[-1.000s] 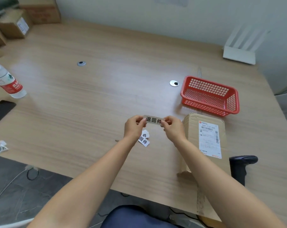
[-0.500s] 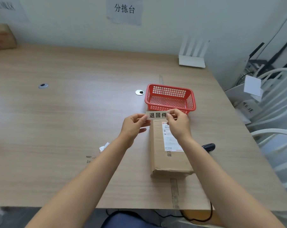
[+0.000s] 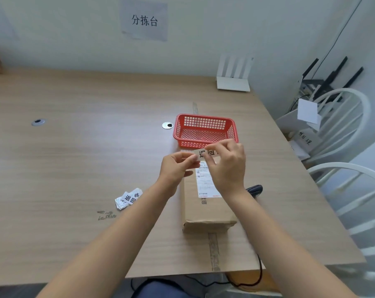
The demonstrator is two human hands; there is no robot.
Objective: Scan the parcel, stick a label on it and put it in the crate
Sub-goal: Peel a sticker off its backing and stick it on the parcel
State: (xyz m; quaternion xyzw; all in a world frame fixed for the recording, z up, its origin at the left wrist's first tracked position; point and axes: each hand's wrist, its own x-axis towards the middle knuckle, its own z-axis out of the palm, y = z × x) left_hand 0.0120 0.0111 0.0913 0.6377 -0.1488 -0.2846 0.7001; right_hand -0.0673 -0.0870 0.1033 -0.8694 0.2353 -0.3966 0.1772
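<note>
A brown cardboard parcel (image 3: 206, 208) with a white shipping slip lies lengthwise on the wooden table (image 3: 74, 168). Just beyond it stands an empty red mesh crate (image 3: 205, 131). I hold a white label strip (image 3: 205, 154) with black characters above the parcel's far end. My left hand (image 3: 177, 168) pinches its left end. My right hand (image 3: 227, 164) pinches its right part and covers some of the print. The black scanner (image 3: 254, 189) peeks out to the right of the parcel, mostly hidden by my right arm.
A small pile of spare labels (image 3: 128, 198) lies left of the parcel. A white router (image 3: 234, 82) stands at the table's far right corner. White chairs (image 3: 343, 147) crowd the right side. Two round cable grommets (image 3: 167, 125) sit in the tabletop.
The view swung right and up, bringing the parcel under my hands. Both hands carried the label from beside the parcel to above its far end, and my right hand shifted further over the strip.
</note>
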